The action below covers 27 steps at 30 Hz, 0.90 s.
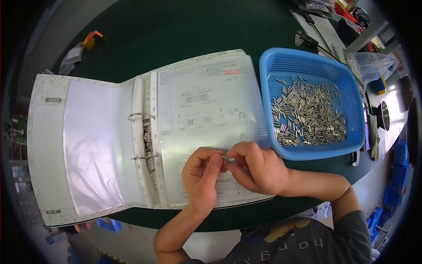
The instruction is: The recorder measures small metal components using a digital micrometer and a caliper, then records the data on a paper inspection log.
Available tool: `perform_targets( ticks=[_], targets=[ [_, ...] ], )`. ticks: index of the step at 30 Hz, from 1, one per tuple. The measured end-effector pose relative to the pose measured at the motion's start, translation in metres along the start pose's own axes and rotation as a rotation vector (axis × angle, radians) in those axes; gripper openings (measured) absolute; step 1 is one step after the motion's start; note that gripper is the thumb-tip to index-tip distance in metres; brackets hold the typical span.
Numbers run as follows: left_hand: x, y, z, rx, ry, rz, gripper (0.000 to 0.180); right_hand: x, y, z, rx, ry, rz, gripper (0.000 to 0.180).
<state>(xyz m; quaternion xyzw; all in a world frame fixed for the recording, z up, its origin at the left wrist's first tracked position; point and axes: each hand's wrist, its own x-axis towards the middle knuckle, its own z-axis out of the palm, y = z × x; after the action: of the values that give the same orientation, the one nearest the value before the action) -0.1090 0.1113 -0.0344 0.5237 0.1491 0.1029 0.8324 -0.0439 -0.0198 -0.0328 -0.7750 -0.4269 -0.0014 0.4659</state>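
Observation:
My left hand and my right hand meet over the lower part of an open ring binder. Between their fingertips is a small metal pin, mostly covered by the fingers. Both hands are closed in a pinch around it. Under them lies a drawing sheet in a clear sleeve, with line drawings on it. To the right of the binder stands a blue plastic basket, and many short shiny metal pins lie loose in it.
A caliper lies beyond the basket, near plastic bags. At the far left of the green table are an orange-and-black object and a small clear bag. A round metal bowl stands at the far right.

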Motion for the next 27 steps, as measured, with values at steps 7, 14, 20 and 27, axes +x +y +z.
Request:
perform_targets(
  ticks=[7,14,20,27],
  targets=[
    [-0.002,-0.003,-0.005,0.081,-0.052,-0.014,0.007,0.003,0.011,0.003,0.173,0.034,-0.064,0.025],
    [-0.001,-0.005,-0.006,0.173,-0.096,0.065,0.006,0.005,0.019,0.001,0.219,0.031,-0.086,0.021],
    [0.001,-0.001,-0.008,0.018,-0.089,0.023,0.010,0.006,0.018,-0.002,0.333,-0.040,-0.010,0.018],
    [0.001,-0.005,-0.009,0.036,-0.161,0.103,0.012,0.007,0.017,-0.004,0.340,-0.038,-0.031,0.015]
  ],
)
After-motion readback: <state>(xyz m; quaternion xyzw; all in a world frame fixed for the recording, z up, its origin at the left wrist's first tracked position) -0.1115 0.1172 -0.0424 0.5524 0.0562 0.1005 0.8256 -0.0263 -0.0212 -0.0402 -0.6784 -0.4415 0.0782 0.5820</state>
